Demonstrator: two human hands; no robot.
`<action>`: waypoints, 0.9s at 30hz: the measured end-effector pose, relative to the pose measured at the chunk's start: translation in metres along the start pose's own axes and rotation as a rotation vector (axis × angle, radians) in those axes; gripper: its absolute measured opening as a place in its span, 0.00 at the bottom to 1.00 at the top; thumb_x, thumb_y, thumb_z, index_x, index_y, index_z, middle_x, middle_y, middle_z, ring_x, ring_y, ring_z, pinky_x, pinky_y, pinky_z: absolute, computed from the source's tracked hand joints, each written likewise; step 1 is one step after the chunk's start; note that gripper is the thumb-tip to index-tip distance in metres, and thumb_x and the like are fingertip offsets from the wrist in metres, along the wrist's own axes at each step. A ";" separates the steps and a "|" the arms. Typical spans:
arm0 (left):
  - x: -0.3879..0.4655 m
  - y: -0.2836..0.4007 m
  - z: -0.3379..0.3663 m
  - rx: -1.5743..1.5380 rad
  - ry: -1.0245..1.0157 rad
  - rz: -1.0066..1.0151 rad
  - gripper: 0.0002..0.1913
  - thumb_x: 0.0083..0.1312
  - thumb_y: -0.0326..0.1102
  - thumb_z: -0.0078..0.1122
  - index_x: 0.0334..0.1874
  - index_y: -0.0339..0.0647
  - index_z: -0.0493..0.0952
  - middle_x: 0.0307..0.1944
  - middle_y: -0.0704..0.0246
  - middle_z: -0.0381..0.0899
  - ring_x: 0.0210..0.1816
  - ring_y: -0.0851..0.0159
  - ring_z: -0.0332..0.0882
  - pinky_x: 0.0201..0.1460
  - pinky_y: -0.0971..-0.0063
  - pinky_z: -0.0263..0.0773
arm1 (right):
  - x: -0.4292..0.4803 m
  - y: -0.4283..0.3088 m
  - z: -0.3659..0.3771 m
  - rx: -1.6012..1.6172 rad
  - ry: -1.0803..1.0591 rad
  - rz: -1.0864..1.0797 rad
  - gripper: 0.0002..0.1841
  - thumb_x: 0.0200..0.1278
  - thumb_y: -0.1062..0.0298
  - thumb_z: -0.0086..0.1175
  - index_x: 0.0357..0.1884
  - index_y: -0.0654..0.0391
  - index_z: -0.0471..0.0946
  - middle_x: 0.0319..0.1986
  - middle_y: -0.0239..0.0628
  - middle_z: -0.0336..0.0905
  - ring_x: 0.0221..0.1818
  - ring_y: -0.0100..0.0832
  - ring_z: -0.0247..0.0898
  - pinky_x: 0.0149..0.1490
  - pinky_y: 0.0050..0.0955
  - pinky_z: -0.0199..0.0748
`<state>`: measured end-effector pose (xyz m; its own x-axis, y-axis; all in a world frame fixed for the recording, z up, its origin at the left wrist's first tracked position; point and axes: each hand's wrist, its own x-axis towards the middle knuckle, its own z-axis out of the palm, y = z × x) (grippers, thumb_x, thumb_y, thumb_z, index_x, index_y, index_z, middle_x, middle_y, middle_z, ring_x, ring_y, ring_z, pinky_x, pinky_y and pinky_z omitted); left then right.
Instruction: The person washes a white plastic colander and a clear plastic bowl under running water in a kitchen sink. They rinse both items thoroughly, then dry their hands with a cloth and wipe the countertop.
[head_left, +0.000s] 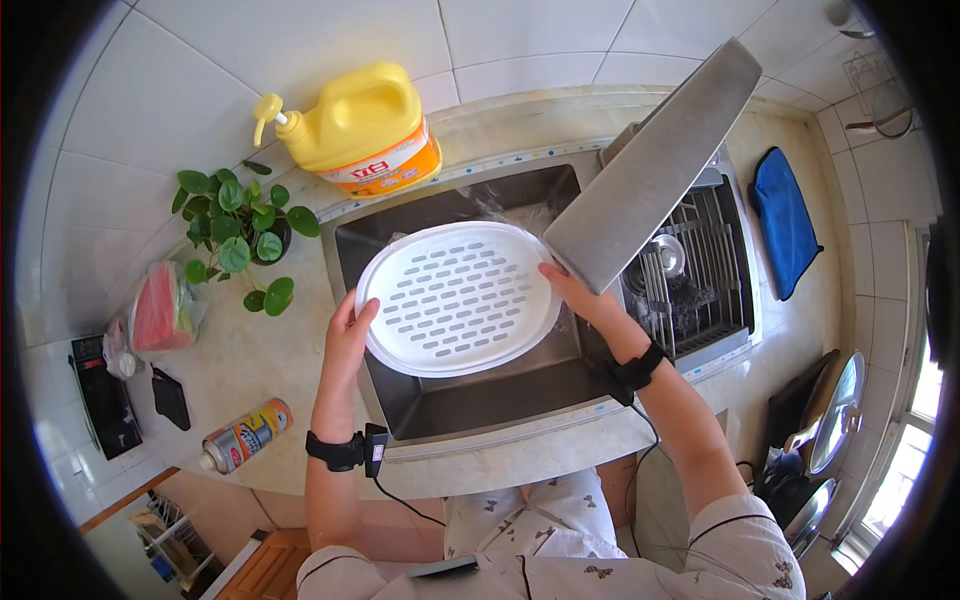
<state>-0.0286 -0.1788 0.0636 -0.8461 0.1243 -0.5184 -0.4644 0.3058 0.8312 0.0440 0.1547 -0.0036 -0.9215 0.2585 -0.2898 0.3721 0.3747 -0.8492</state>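
Note:
Both my hands hold a white oval plastic drain tray (457, 300) with rows of slots, level above the stainless-steel sink (480, 409). On its left rim, my left hand (349, 334) grips with the thumb over the top edge. My right hand (581, 292) clasps the opposite rim, its fingers partly hidden under the tray. Just above that hand, a broad flat stainless-steel faucet (652, 165) slants across the sink's right side. Some clear wet film or water shows on the basin around the tray.
Behind the sink stands a yellow pump jug of detergent (367, 127). A potted plant (232, 217) and a spray can (247, 435) are at left. A drying rack (701, 277) holding a steel-wool scourer (686, 296) occupies the right basin, beside a blue cloth (784, 225).

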 end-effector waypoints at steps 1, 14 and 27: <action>-0.003 0.004 -0.002 -0.014 -0.002 0.018 0.20 0.67 0.40 0.56 0.59 0.42 0.72 0.37 0.77 0.78 0.34 0.82 0.74 0.28 0.89 0.66 | -0.001 -0.007 -0.001 0.001 -0.020 0.014 0.15 0.58 0.64 0.58 0.44 0.63 0.76 0.34 0.47 0.80 0.33 0.40 0.77 0.41 0.34 0.73; -0.083 0.004 -0.017 0.426 -0.038 0.395 0.38 0.46 0.17 0.51 0.65 0.39 0.61 0.50 0.61 0.64 0.54 0.59 0.68 0.57 0.72 0.67 | -0.025 -0.046 0.000 0.257 -0.091 -0.071 0.14 0.62 0.74 0.55 0.50 0.62 0.72 0.40 0.42 0.78 0.42 0.32 0.78 0.48 0.28 0.76; -0.126 -0.044 -0.021 0.577 0.629 0.729 0.21 0.55 0.18 0.57 0.51 0.32 0.65 0.48 0.55 0.64 0.52 0.51 0.64 0.57 0.60 0.61 | -0.022 0.051 0.085 -0.131 -0.233 0.269 0.24 0.63 0.65 0.49 0.61 0.60 0.66 0.57 0.51 0.69 0.60 0.47 0.66 0.63 0.42 0.63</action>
<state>0.0928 -0.2274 0.0960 -0.9237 0.0029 0.3832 0.2481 0.7665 0.5923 0.0739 0.0927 -0.0781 -0.7835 0.1593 -0.6006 0.6018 0.4355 -0.6695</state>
